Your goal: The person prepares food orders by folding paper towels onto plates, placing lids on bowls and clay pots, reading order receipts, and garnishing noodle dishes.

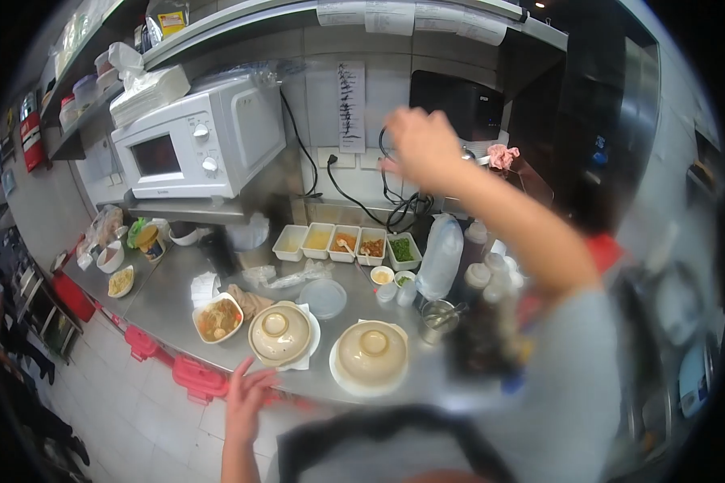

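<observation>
My left hand (248, 396) is low at the counter's front edge, fingers apart and holding nothing visible. Just beyond its fingertips stands a lidded beige clay pot (280, 333) on a white plate. A second lidded clay pot (372, 354) sits to its right on another white plate. My right hand (428, 146) is raised in front of the tiled wall, beside a black Epson printer (459, 103). Its fingers look curled but are blurred, so I cannot make out whether anything is in them. Left of the pots is a square white bowl of soup (218, 319).
White tubs of toppings (345, 244) line the back of the counter. A clear plastic bottle (441, 258), shaker bottles (478, 278) and a metal cup (440, 320) stand at right. A white microwave (204, 141) rests on a raised shelf. Black cables (409, 211) hang behind.
</observation>
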Demonstrator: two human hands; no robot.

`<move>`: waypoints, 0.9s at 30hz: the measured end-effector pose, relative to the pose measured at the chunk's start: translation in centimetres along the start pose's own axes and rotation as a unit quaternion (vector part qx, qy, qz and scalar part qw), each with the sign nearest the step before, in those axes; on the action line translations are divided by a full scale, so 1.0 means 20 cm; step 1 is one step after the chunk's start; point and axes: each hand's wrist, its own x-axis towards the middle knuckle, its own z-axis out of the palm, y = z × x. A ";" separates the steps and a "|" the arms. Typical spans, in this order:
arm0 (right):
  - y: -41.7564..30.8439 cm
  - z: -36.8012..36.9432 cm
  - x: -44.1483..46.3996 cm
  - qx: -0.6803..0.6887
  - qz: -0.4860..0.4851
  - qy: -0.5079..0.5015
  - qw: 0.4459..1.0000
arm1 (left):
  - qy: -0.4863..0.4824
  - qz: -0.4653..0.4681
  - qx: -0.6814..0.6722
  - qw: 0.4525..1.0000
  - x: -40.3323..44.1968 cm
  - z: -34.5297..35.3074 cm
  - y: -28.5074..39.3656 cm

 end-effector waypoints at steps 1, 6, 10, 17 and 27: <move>-0.12 -0.01 -0.11 0.028 -0.071 -0.004 0.997 | -0.076 0.053 -0.008 0.996 0.03 0.17 0.11; -0.53 -0.16 -0.69 0.163 -0.341 -0.067 0.923 | -0.185 0.122 -0.089 0.971 0.16 0.72 0.24; -0.49 -0.29 -0.88 0.271 -0.424 -0.185 0.844 | -0.184 0.051 -0.063 0.980 0.24 0.70 0.07; -0.34 -0.44 -0.84 0.420 -0.396 -0.297 0.760 | -0.116 0.213 0.312 0.919 0.47 0.37 0.02; -0.36 -0.38 -0.75 0.417 -0.084 -0.290 0.857 | 0.204 0.160 0.463 0.848 1.40 -0.77 0.04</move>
